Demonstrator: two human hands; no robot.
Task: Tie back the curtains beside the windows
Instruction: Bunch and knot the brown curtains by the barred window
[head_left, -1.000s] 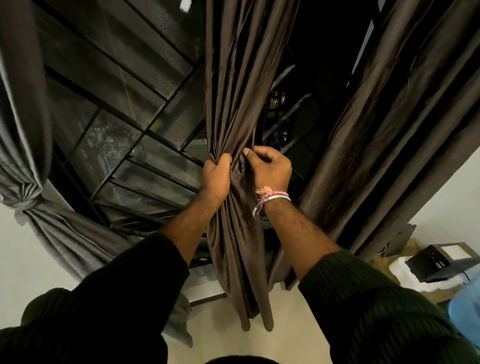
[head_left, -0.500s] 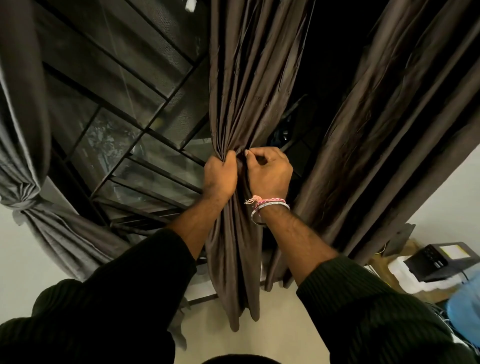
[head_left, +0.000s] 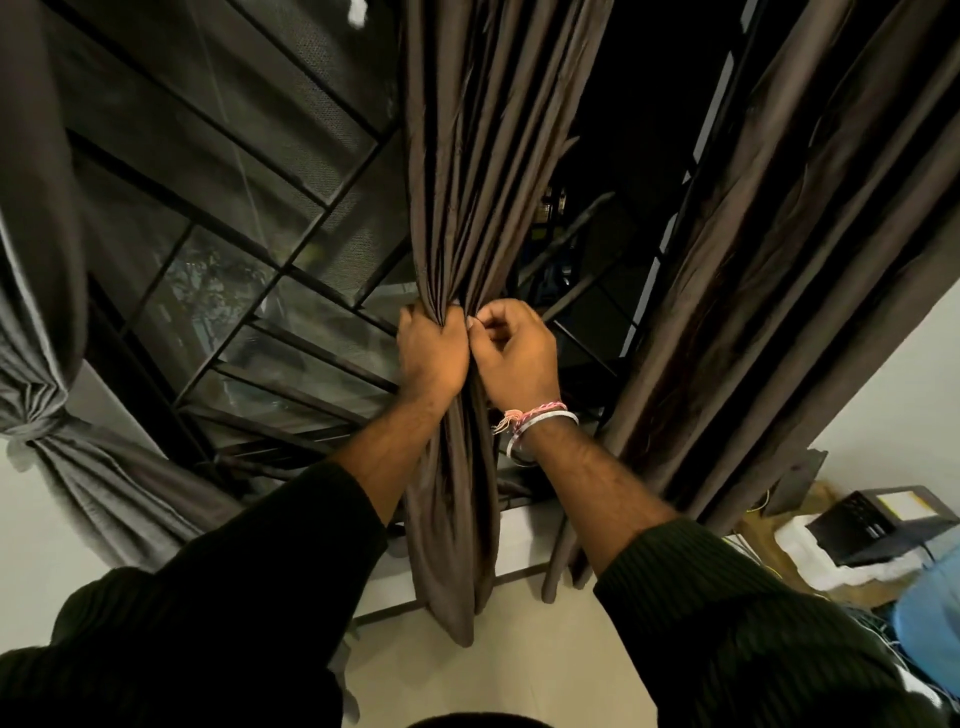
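Closer together now than a second ago: left hand and right hand touching at the knuckles, bunching the brown middle curtain into a tighter rope. Left fingers wrapped round the gathered folds from the window side; right thumb and forefinger pinching the front pleats, remaining fingers curled in, with thread bands and a bangle at the wrist. Hangs between the barred window and a wider brown curtain on the right, tail dropping loose below the hands toward the pale floor. Soft, light and limp by the look of it, with a slight sheen, so probably slippery: likely to spring back open once the squeeze eases. Best held at the narrow waist already formed, all pleats caught in one fist, leaving the other hand free for a knot or a band. No tie-back visible anywhere near the hands; cannot tell whether one sits hidden behind the cloth. Risk of a stray pleat slipping out at the back, out of sight. Already tied at far left: a grey curtain, cinched beside the window. At lower right, well apart, a small black device on white padding.
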